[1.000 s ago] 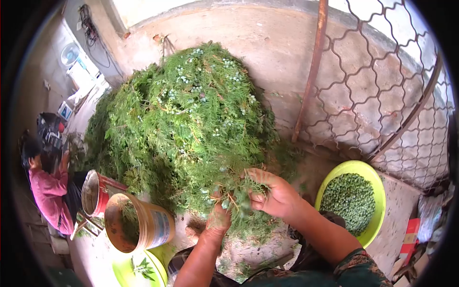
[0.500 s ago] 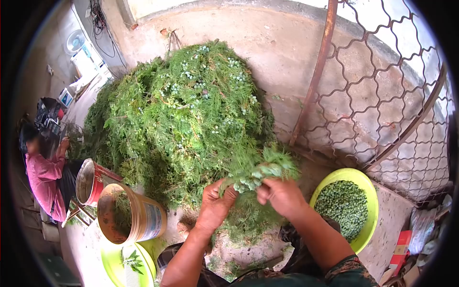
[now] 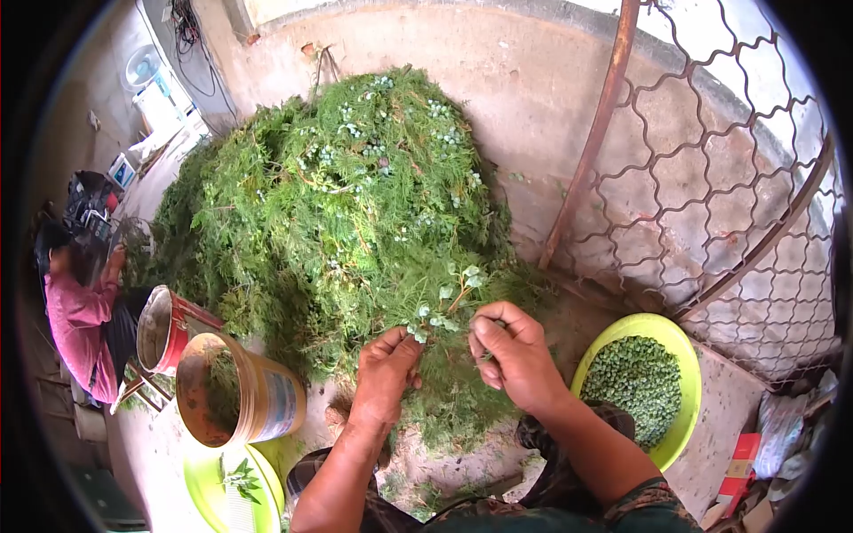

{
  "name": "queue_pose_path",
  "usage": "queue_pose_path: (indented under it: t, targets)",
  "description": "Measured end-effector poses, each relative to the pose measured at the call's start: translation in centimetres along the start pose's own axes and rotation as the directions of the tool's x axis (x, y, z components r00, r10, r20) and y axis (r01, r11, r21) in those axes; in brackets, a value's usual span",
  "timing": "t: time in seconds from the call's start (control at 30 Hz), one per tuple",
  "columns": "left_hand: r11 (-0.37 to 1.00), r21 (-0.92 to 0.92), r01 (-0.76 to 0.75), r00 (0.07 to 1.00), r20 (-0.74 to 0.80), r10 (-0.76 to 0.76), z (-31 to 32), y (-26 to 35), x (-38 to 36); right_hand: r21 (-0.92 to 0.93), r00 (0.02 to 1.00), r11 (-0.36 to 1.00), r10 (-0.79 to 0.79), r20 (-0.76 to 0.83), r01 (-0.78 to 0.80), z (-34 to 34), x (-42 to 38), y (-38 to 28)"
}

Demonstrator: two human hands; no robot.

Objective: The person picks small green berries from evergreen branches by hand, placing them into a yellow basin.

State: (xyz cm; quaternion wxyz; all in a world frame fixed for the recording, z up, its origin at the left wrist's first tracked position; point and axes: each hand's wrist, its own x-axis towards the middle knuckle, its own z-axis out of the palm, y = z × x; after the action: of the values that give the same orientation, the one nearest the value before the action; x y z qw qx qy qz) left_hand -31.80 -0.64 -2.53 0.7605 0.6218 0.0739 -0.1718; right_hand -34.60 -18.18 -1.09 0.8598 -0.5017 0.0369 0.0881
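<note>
My left hand (image 3: 387, 371) is closed, its thumb and forefinger pinching a sprig (image 3: 425, 314) with pale green seed cones and a reddish stem. To its right, my right hand (image 3: 515, 355) has curled fingers, with the thumb pressed toward the forefinger beside the sprig. What those fingers hold, if anything, cannot be made out. Both hands are over the near edge of a big heap of evergreen branches (image 3: 338, 222), dotted with bluish cones. A yellow-green basin (image 3: 695, 391) to the right of my right hand contains many loose green cones (image 3: 631, 386).
At left stand a tan bucket (image 3: 283, 404) with greenery inside, a red bucket (image 3: 197, 322) and another yellow-green basin (image 3: 200, 484). A person in a pink shirt (image 3: 75, 311) sits beyond them. A rusty metal lattice (image 3: 702, 133) leans at right, above a red box (image 3: 740, 460).
My hands have drawn apart slightly, and the right hand has come away from the sprig's cones. The sprig, blurred before, now shows clearly with fewer cones hiding its stem.
</note>
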Motion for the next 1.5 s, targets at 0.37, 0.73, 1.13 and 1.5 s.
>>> queue_pose_path:
  t: [0.37,0.73,1.13,1.5]
  targets:
    - [0.993,-0.1,0.069,0.997,0.046,-0.065,0.5,-0.4,-0.5,-0.823,0.799,0.345,-0.567,0.201,0.451,-0.1,1.3,2.5]
    - [0.985,-0.115,0.131,0.99,-0.029,-0.135,-0.2,0.5,-0.8,0.367,0.997,0.93,0.054,-0.051,-0.032,-2.0,0.4,-2.4]
    - [0.996,0.049,-0.079,0.997,0.011,0.078,1.3,-1.1,-1.2,-0.607,0.943,0.757,-0.332,-0.038,0.242,0.7,1.2,2.8]
    - [0.99,-0.096,0.103,0.995,0.006,-0.103,0.3,0.3,-1.3,0.559,0.998,0.828,-0.016,-0.054,0.043,-3.5,0.8,-1.1]
